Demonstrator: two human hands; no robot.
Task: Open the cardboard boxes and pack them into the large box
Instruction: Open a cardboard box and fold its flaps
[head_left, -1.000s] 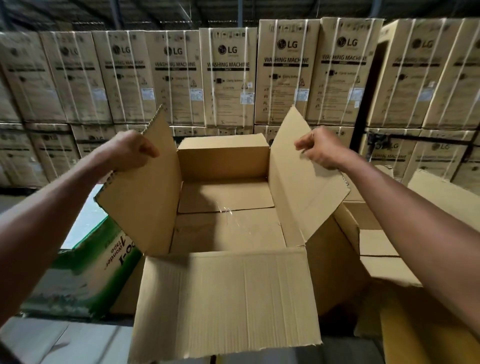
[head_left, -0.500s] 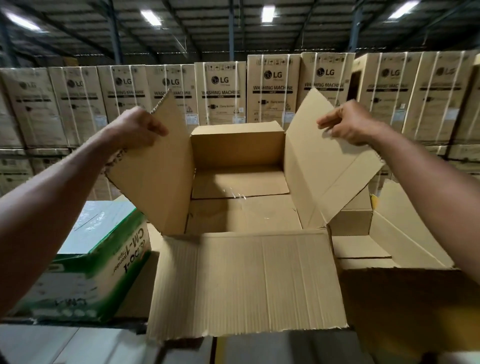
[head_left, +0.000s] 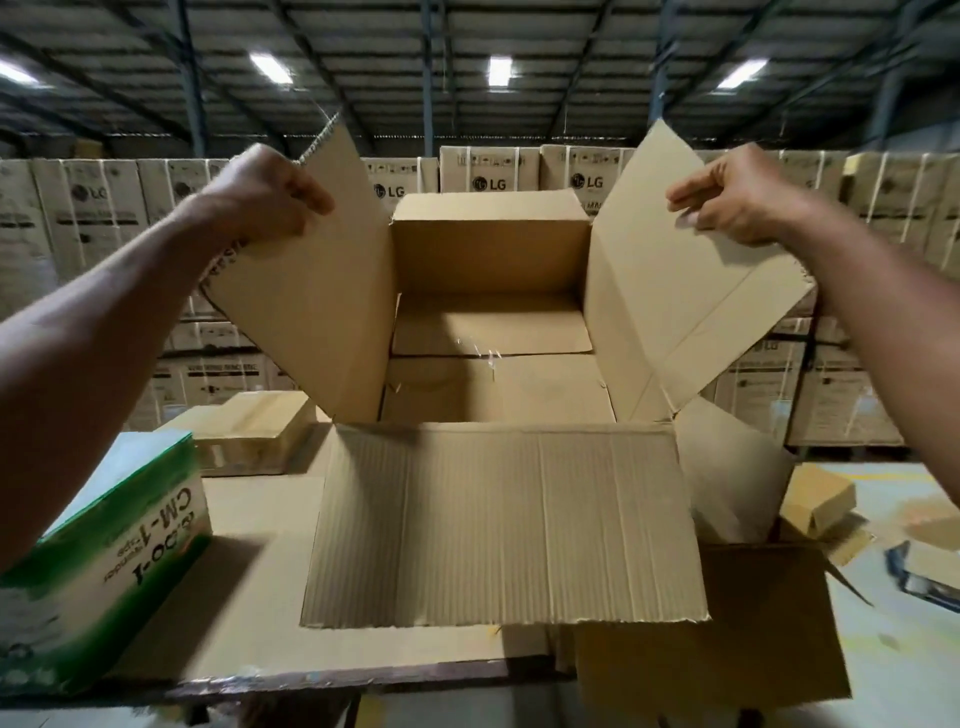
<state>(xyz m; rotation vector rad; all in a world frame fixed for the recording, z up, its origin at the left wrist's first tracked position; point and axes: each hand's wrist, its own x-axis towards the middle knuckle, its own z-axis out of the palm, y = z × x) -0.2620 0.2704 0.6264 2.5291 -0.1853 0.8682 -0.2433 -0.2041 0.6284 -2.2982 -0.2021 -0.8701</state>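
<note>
The left hand pinches the upper edge of the left flap, fingers curled over the raw corrugated rim. The right hand grips the upper edge of the right flap in the same way, thumb on the inner face. Both flaps belong to one open cardboard box, which hangs between and just below the two hands, its mouth facing the camera.

The box is plain brown corrugated board, matte, with sharp fold lines. Its far wall stands upright between the flaps. On the floor of the box two bottom flaps meet in a seam, where a scrap of clear tape glints. The near flap folds down toward the camera, its fluted ribbing showing as fine vertical lines and its lower edge slightly ragged.

Below the left hand sits a green-and-white printed carton, glossy, and beyond it a small brown box. Behind both hands rise stacks of strapped LG cartons.
</note>
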